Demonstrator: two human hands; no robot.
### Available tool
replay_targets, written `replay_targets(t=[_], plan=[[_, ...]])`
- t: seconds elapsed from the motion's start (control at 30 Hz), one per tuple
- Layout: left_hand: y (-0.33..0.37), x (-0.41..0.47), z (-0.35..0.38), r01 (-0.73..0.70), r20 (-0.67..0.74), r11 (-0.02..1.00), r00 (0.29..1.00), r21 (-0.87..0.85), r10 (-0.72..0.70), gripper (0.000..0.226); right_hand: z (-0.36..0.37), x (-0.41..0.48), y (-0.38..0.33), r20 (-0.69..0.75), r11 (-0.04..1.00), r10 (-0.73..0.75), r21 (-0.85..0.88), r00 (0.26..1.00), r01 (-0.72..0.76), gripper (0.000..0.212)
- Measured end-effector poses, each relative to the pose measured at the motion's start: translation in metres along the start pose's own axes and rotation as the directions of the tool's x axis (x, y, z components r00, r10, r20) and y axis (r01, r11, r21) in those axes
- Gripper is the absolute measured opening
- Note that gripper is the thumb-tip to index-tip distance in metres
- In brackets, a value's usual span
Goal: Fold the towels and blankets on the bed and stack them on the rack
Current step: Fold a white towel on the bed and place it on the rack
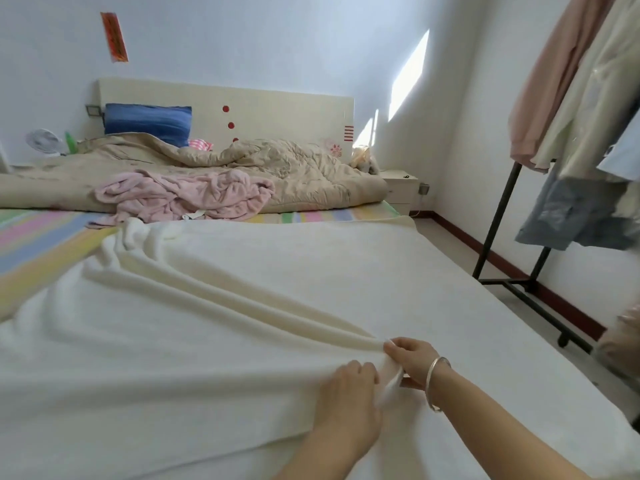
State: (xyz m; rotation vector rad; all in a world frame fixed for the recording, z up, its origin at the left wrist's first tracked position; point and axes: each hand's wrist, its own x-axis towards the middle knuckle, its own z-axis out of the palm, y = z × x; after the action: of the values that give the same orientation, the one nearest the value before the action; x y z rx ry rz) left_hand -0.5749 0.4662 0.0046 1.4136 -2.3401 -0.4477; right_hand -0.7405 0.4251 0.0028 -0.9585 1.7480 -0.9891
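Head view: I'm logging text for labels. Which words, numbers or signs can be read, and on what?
Red strip on the wall: marks too blurred to read.
Headboard: red dots, red bars and a pink paw print, no words.
No other text shows.

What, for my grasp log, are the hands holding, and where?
The white blanket: the right hand pinches the near end of its raised fold; the left hand grips cloth beside it.
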Motion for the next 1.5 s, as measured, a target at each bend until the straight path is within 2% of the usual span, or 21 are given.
replay_targets(t=[0.13,0.3,0.37,0.43,0.5,0.53,0.57,0.63,0.7,0.77,0.87,0.93,1.0,1.1,1.17,1.23,1.3,1.4,1.5], plan=[[-0.024,-0.018,0.002,0.097,-0.015,0.993,0.995,0.065,-0.097,0.017,0.018,0.001,0.023,-0.028,1.0,0.019,-0.014,0.999,-0.019,0.015],[-0.035,-0.03,-0.006,-0.036,0.154,0.997,0.988,0.074,0.025,0.019,0.021,-0.006,0.029,-0.041,0.998,0.049,-0.034,0.998,-0.05,0.015],[-0.035,-0.022,-0.011,-0.01,0.185,1.0,0.983,0.017,0.007,0.022,0.021,-0.008,0.028,-0.031,0.997,0.047,-0.067,0.998,-0.049,0.012],[-0.035,-0.002,-0.017,0.053,0.093,0.998,0.994,-0.023,-0.051,0.022,0.019,-0.008,0.032,-0.02,0.998,0.037,-0.056,0.999,-0.038,0.005],[-0.038,0.033,-0.023,0.053,-0.06,0.998,0.997,0.022,-0.052,0.025,0.018,-0.006,0.038,-0.034,0.999,-0.009,-0.031,0.999,0.008,0.008],[-0.04,0.052,-0.027,0.052,-0.085,0.999,0.995,0.016,-0.05,0.029,0.02,-0.007,0.042,-0.07,0.997,-0.05,-0.058,0.996,0.046,0.009],[-0.04,0.07,-0.031,0.058,-0.06,0.998,0.996,-0.036,-0.06,0.036,0.023,-0.01,0.045,-0.117,0.991,-0.102,-0.102,0.988,0.09,0.01],[-0.04,0.101,-0.032,0.069,0.095,0.99,0.994,-0.122,-0.058,0.046,0.03,-0.014,0.049,-0.192,0.973,-0.18,-0.176,0.965,0.147,0.015],[-0.042,0.129,-0.025,0.032,0.284,0.999,0.958,-0.002,-0.03,0.045,0.033,-0.01,0.051,-0.194,0.966,-0.212,-0.19,0.958,0.175,0.017],[-0.045,0.153,-0.017,-0.021,0.425,0.976,0.902,0.218,-0.076,0.038,0.03,-0.001,0.049,-0.15,0.967,-0.221,-0.159,0.964,0.197,0.015],[-0.042,0.168,-0.015,-0.168,0.528,0.818,0.828,0.55,-0.186,0.03,0.023,0.003,0.049,-0.135,0.96,-0.27,-0.116,0.953,0.255,0.012],[-0.042,0.173,-0.014,-0.215,0.562,0.739,0.786,0.639,-0.258,0.027,0.021,-0.002,0.052,-0.12,0.95,-0.305,-0.108,0.945,0.293,0.011],[-0.043,0.183,-0.02,-0.113,0.586,0.771,0.72,0.627,-0.371,0.025,0.017,-0.001,0.053,-0.085,0.946,-0.321,-0.081,0.943,0.315,0.012],[-0.05,0.196,-0.037,0.144,0.638,0.865,0.619,0.48,-0.457,0.042,0.011,0.006,0.052,-0.037,0.956,-0.292,-0.01,0.956,0.292,0.01],[-0.048,0.195,-0.043,0.202,0.644,0.851,0.576,0.485,-0.504,0.042,0.009,0.008,0.053,-0.011,0.959,-0.282,0.027,0.959,0.282,0.009],[-0.043,0.192,-0.04,0.137,0.613,0.821,0.6,0.554,-0.514,0.026,0.003,0.01,0.052,0.029,0.959,-0.282,0.052,0.959,0.28,0.008],[-0.041,0.191,-0.037,0.107,0.594,0.803,0.617,0.587,-0.516,0.023,-0.002,0.013,0.048,0.052,0.958,-0.28,0.072,0.959,0.276,0.009],[-0.03,0.194,-0.043,0.142,0.573,0.817,0.647,0.558,-0.503,0.027,-0.012,0.017,0.046,0.057,0.954,-0.29,0.095,0.955,0.284,0.011],[-0.005,0.198,-0.046,0.133,0.559,0.862,0.711,0.488,-0.426,0.019,-0.032,0.016,0.046,0.041,0.948,-0.307,0.104,0.951,0.301,0.012]])
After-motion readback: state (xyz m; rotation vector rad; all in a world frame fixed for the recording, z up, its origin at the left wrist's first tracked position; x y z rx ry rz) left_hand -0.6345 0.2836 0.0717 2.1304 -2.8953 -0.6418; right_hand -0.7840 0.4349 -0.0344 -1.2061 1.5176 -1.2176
